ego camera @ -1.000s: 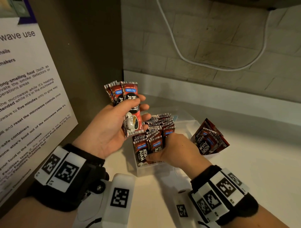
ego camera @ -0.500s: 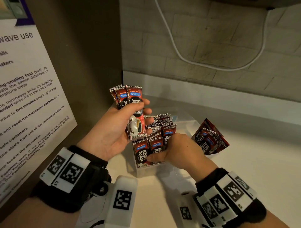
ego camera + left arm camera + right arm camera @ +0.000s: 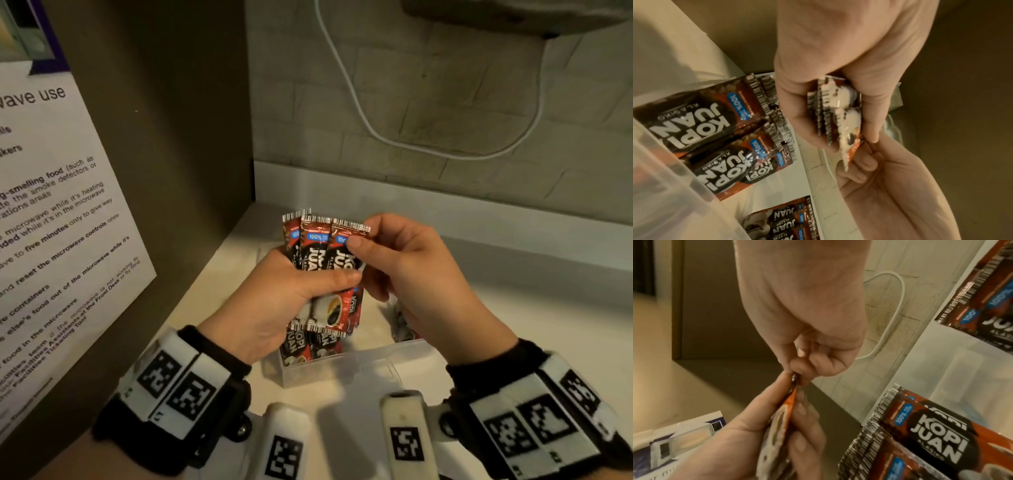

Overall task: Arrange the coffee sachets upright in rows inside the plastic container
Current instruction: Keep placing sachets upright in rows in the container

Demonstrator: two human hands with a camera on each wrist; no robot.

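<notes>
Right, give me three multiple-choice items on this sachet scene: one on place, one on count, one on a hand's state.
1. Where is the plastic container?
A. on the counter, below the hands
B. on the wall
C. on the poster

2. How many sachet tops fan out above the left hand?
A. one
B. three
C. six

3. What is the right hand doing?
A. resting flat on the counter
B. holding the cable
C. pinching the handheld sachets

Answers: 1 A, its clear front wall sits on the counter under both hands. 2 B, three barcode edges show. 3 C, thumb and fingers close on the rightmost sachet's top corner.
</notes>
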